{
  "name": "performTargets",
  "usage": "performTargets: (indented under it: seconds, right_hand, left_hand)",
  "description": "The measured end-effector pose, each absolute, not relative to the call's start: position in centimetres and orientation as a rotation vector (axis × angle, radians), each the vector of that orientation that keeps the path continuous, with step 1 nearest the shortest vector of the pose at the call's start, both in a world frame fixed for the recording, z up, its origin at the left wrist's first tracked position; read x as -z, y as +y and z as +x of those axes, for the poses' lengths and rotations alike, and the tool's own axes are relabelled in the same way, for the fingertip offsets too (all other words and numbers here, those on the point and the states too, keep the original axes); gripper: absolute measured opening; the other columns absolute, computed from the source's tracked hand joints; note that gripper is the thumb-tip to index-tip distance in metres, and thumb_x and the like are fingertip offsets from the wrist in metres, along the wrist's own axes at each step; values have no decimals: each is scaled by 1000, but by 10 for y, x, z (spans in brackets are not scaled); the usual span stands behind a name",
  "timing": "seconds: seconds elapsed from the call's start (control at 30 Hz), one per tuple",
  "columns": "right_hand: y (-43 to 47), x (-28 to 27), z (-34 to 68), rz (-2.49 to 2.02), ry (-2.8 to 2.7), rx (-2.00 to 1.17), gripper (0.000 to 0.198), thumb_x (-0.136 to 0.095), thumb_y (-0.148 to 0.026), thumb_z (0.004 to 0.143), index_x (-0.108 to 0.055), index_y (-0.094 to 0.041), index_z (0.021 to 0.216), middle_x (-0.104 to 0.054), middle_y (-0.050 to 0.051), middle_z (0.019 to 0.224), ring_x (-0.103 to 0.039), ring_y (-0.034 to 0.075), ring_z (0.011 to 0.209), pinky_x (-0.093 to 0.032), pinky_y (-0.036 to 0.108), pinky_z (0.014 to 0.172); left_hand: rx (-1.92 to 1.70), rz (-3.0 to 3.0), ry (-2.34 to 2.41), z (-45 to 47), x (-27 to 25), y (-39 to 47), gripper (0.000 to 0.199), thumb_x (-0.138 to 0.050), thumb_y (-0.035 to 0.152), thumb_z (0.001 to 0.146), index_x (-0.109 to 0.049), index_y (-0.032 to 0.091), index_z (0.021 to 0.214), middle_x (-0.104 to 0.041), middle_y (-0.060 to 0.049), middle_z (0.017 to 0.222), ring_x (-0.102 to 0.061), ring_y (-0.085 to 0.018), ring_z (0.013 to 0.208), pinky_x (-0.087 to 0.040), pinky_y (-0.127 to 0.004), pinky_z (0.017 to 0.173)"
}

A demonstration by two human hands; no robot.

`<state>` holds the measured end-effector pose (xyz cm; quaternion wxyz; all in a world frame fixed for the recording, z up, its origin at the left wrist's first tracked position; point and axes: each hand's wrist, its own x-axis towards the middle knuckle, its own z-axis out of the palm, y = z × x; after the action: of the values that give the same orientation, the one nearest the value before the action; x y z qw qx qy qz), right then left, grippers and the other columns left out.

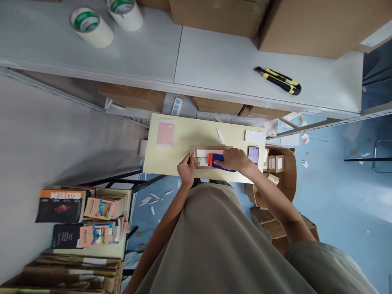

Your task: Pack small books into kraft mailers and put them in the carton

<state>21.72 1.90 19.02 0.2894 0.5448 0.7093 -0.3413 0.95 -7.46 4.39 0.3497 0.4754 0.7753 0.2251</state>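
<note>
A flat brown cardboard package (200,148) with white label areas lies near the front edge of a pale yellow table (190,130). The fingers of my left hand (186,168) are closed on its left end, thumb on top. My right hand (234,159) is wrapped over a blue-and-red hand tool (218,159), whose red end points left and rests over the label. The tool's exact kind is hard to make out, and my palm covers its right part. Most of the package's right end is hidden beneath the hand and tool.
A phone (253,155) and a white card (255,136) are at the table's right, a pink case (165,133) at its left. Above, a grey shelf (214,53) carries a utility knife (278,80) and tape rolls (92,27). Books (63,206) stand lower left; an open carton (289,175) is right.
</note>
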Motion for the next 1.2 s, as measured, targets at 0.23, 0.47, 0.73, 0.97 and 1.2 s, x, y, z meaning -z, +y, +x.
performTargets:
  seconds: [0.23, 0.47, 0.73, 0.97, 1.2]
  right_hand:
    - [20, -202, 254, 1327, 1994, 1090, 61, -59, -73, 103, -79, -16, 118, -82, 21, 116, -77, 39, 111, -56, 40, 88]
    - [0, -215, 325, 1445, 1942, 1076, 66, -61, -79, 100, -78, -15, 106, -80, 23, 102, -77, 40, 104, -52, 39, 84]
    - [-10, -205, 398, 1537, 1853, 1098, 72, -56, -87, 97, -76, -18, 90, -79, 20, 92, -77, 36, 90, -50, 38, 75]
    - [-6, -165, 365, 1601, 1744, 951, 61, -59, -67, 106, -78, -10, 119, -80, 25, 115, -77, 38, 114, -55, 39, 89]
    - [-20, -137, 325, 1669, 1789, 857, 54, -59, -59, 109, -78, -10, 124, -80, 25, 119, -79, 34, 113, -57, 35, 88]
  left_hand:
    - [-709, 1175, 2162, 33, -41, -79, 50, -52, 57, 107, -84, 21, 119, -86, -8, 113, -78, -27, 100, -59, -34, 88]
    - [-698, 1185, 2138, 31, -41, -71, 48, -53, 52, 106, -83, 21, 127, -84, -10, 126, -76, -34, 119, -59, -41, 97]
    - [-643, 1245, 2248, -4, -44, -64, 53, -54, 57, 102, -86, 16, 109, -86, -11, 102, -76, -29, 99, -58, -34, 86]
    - [-647, 1243, 2292, -1, -43, -61, 43, -60, 50, 101, -86, 17, 112, -87, -11, 106, -77, -28, 102, -58, -31, 86]
    - [-682, 1306, 2275, 0, -40, -64, 43, -60, 48, 102, -87, 14, 105, -86, -12, 100, -79, -27, 94, -55, -30, 83]
